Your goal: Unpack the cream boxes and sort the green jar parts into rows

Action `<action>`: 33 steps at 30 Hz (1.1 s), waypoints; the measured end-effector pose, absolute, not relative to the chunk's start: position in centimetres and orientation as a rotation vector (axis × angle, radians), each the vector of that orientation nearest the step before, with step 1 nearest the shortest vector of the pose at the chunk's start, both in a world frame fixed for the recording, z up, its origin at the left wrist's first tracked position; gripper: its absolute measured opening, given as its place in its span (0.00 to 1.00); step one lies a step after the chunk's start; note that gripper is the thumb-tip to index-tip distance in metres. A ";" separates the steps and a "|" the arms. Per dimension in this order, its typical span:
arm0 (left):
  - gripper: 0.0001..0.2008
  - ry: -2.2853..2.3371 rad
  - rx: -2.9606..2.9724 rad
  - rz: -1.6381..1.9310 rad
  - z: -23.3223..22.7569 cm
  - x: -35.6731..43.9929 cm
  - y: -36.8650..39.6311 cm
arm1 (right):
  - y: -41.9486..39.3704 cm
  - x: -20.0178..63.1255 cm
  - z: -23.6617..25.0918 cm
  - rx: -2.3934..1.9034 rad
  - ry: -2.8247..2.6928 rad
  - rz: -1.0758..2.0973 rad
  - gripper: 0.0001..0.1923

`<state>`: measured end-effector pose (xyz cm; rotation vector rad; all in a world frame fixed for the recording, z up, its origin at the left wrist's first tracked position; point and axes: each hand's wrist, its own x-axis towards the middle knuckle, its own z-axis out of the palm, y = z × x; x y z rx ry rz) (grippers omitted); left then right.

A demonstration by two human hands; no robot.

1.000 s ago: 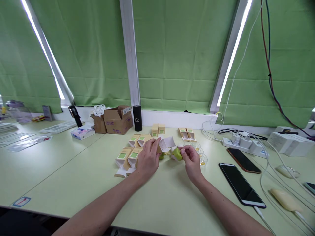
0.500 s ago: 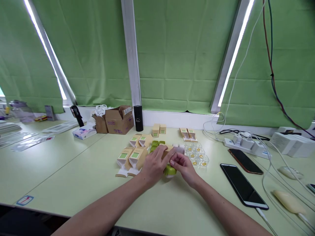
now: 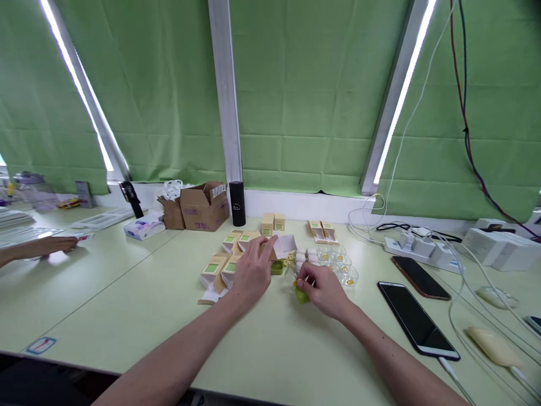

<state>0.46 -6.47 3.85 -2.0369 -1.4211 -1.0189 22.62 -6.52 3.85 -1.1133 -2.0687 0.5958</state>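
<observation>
A small green piece (image 3: 301,294) lies on the table (image 3: 270,349) under the right hand (image 3: 323,287), whose fingers curl together around it. Just left, the left hand (image 3: 252,269) pinches an open carton (image 3: 282,247), thumb and fingers closed on its tan side, white flaps up. A green lid (image 3: 277,267) sits between the hands. Flat cartons (image 3: 222,269) lie left of the hand, clear cups (image 3: 344,270) with yellow dots right. Farther right lies a phone (image 3: 416,321); far left, another person's hand (image 3: 54,245) rests on the table.
</observation>
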 end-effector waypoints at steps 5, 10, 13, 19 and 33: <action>0.31 -1.482 -2.055 -1.064 3.6 0.8 -6.5 | -7.6 22.0 4.6 -1.275 -2.352 0.336 0.04; 0.32 -1.508 -2.078 -1.106 3.3 0.9 -6.5 | -7.7 22.3 4.5 -1.241 -2.431 0.316 0.07; 0.32 -1.534 -2.089 -1.124 3.4 0.9 -6.6 | -7.5 22.9 4.6 -1.125 -2.414 0.396 0.08; 0.33 -1.546 -2.101 -1.261 3.4 1.1 -6.6 | -6.6 22.9 4.3 -0.774 -1.996 0.759 0.04; 0.29 -1.570 -2.205 -1.967 3.1 1.2 -5.9 | -5.3 22.0 1.9 -0.793 -1.959 0.662 0.06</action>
